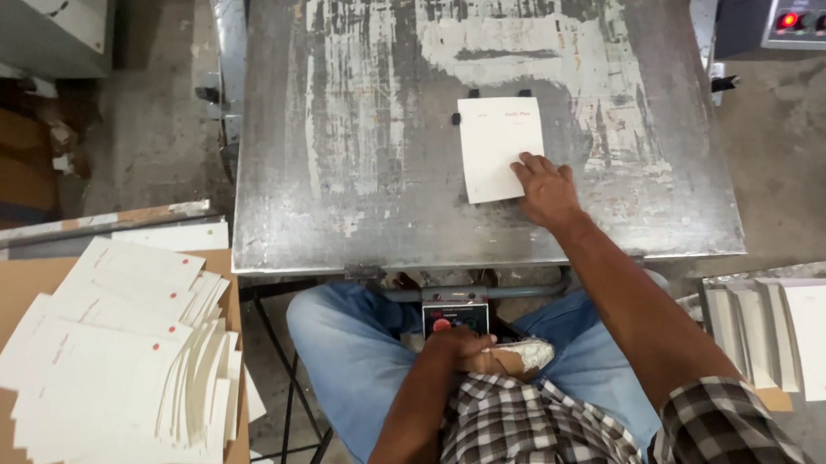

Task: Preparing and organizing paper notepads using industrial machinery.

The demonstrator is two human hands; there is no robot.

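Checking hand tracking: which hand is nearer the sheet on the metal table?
Right. The right hand rests fingers on the sheet at its lower right corner. The left hand is down below the table edge, by the lap.

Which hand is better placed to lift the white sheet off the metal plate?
Probably the right hand: its fingers already rest on the white sheet. The left hand is down in the lap near the small control box.

A worn, scratched metal table [380, 122] is filling the frame's centre, grey concrete floor [158, 132] is showing at upper left, and daylight is glaring off the steel.
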